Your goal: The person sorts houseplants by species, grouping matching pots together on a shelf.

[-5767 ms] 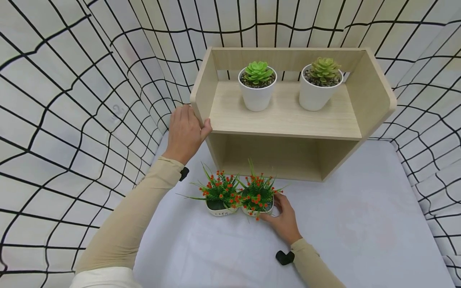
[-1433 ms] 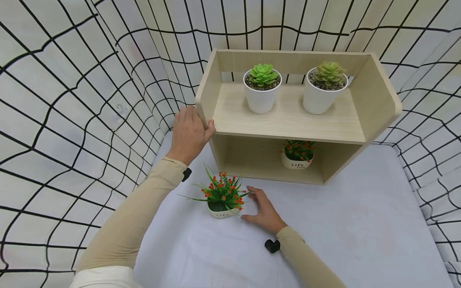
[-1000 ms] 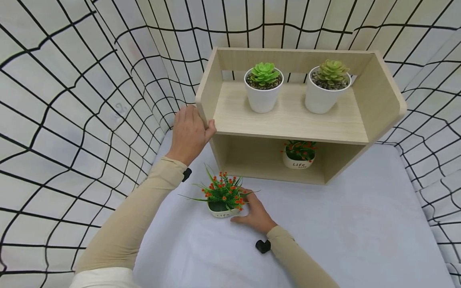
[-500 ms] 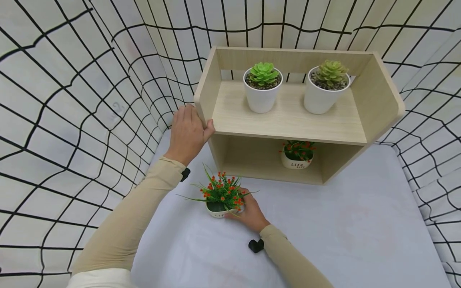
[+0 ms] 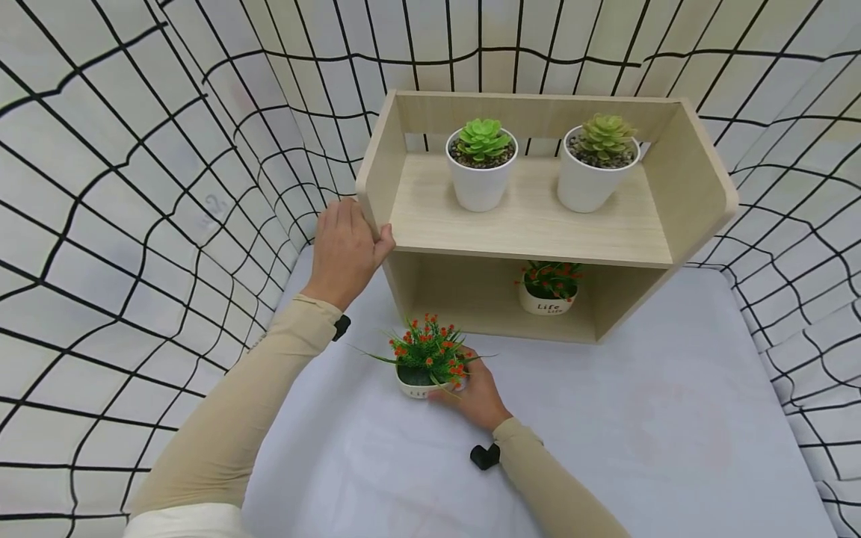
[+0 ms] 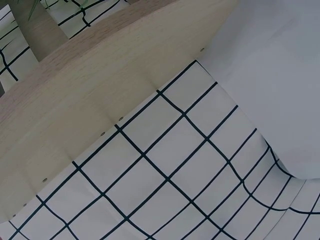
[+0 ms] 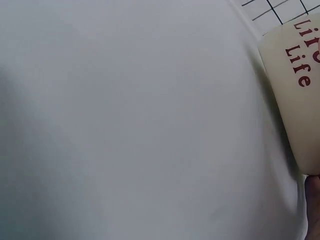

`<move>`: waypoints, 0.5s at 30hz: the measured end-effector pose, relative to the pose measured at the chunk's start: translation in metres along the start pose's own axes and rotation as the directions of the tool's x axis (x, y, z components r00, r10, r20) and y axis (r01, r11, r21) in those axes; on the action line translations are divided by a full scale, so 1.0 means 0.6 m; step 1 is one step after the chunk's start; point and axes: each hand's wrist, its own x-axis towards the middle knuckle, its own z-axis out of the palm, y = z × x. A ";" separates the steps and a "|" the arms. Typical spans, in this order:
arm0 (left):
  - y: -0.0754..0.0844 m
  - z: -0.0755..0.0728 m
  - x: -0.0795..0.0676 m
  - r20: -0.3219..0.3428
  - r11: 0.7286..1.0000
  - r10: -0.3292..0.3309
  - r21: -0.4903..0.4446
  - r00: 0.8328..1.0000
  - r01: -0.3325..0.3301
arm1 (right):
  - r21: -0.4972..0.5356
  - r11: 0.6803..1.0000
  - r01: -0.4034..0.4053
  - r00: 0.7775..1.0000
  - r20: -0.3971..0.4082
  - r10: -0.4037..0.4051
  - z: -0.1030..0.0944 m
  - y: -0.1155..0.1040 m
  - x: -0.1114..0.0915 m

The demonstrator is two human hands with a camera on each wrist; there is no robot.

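Note:
In the head view my right hand (image 5: 479, 394) grips a potted plant (image 5: 430, 353) with red flowers and grassy leaves by the right side of its cream pot. That pot (image 7: 295, 95), lettered "Life", fills the right edge of the right wrist view. At the upper left, my left hand (image 5: 346, 251) holds the left side panel of a pale wooden shelf (image 5: 525, 233), its thumb on the front edge. A second flowering plant (image 5: 548, 290) stands in the lower compartment, right of the middle; the upper board hides part of its top. The left wrist view shows the shelf's side panel (image 6: 125, 80).
Two succulents in white pots, a left one (image 5: 481, 166) and a right one (image 5: 597, 163), stand on the upper board. White cloth (image 5: 646, 418) covers the table. Black-gridded white sheets (image 5: 134, 224) hang behind and at both sides.
One flowering plant has gone from the table into the lower compartment. My right hand has closed on the other one, which has shifted slightly toward the shelf. My left hand stays on the panel.

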 end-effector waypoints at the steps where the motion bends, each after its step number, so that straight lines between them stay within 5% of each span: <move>1: -0.001 0.001 0.000 -0.005 1.000 -0.002 -0.004 1.000 0.002 | 0.001 1.000 -0.005 1.000 -0.010 0.005 -0.004 0.001 0.002; 8: -0.003 0.002 -0.002 0.008 1.000 -0.015 -0.014 1.000 0.015 | -0.003 0.995 -0.103 0.994 -0.038 0.103 -0.040 0.004 0.014; 15: -0.001 0.000 0.000 0.001 0.999 -0.018 -0.033 1.000 0.018 | 0.010 0.995 -0.102 0.992 -0.077 0.103 -0.082 0.014 0.036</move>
